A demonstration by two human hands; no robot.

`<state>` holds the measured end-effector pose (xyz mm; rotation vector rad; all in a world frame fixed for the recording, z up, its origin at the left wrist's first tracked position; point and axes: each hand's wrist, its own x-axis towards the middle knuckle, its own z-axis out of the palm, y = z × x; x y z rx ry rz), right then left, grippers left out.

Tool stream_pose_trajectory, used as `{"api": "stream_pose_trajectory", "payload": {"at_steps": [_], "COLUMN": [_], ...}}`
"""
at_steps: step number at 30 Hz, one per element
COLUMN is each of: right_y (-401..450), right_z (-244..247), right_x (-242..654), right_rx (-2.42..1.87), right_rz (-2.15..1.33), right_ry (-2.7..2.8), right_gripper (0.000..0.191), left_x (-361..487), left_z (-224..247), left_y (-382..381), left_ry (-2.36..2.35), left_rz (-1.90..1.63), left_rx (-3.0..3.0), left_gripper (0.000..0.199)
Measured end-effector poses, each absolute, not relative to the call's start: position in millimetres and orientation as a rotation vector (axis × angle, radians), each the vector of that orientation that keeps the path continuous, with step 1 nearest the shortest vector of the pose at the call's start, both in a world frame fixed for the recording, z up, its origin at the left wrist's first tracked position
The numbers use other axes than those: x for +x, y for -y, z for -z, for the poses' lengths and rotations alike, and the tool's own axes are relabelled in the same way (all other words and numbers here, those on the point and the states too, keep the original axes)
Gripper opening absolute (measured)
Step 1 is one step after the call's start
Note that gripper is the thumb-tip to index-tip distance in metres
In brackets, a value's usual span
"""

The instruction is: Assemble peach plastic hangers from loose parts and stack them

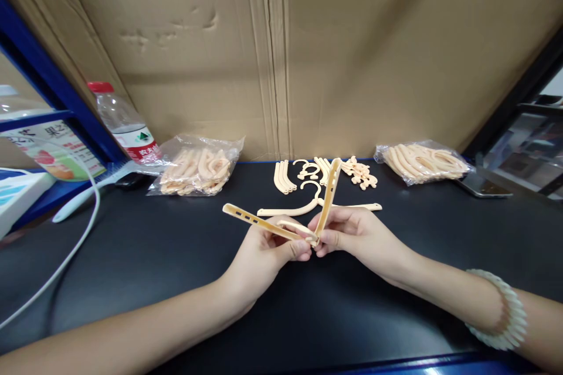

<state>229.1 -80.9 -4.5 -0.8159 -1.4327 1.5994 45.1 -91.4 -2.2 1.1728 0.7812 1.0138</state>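
Between my two hands, above the black table, is a cream plastic hanger with its hook part at the middle joint. My left hand (pixel 275 249) is pinched on the joint end of the left hanger arm (pixel 253 220), which slants up to the left. My right hand (pixel 352 231) pinches the lower end of the right hanger arm (pixel 331 187), which points steeply upward. The fingertips of both hands nearly meet at the joint. Just behind them lies an assembled hanger (pixel 290 211) with its hook pointing away. Farther back are loose curved arms (pixel 285 177), hooks (pixel 308 170) and small connector pieces (pixel 361 174).
Bagged hanger parts lie at the back left (pixel 197 170) and back right (pixel 424 161) of the black table (pixel 176 258). A red-capped bottle (pixel 132 129), a light blue brush (pixel 88 190) and a white cable (pixel 90 222) are left. A phone (pixel 486 183) lies right.
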Motion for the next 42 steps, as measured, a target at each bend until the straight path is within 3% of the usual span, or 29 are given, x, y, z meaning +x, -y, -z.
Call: {"api": "stream_pose_trajectory", "payload": {"at_steps": [18,27,32,42], "right_y": [87,87,63,37], "right_z": [9,4,-9,-31], "right_x": [219,223,261,308], "right_rx": [-0.761,-0.835,-0.907,-1.194], "right_rz": [-1.405,-1.418,-1.595,-1.152], "right_ry": [1.445,1.438,1.419,1.617], "right_gripper": [0.014,0.024,0.03,0.029], "left_x": [49,45,28,-4], "left_z": [6,1,-12,-18], "left_y": [95,98,93,55], "left_ry": [-0.809,-0.93,-1.023,-1.114], "left_rz": [-1.148,-1.089,-1.181,-0.917], "left_rx": [1.06,1.095,1.039,1.354], "left_gripper": [0.018,0.026,0.027,0.021]}}
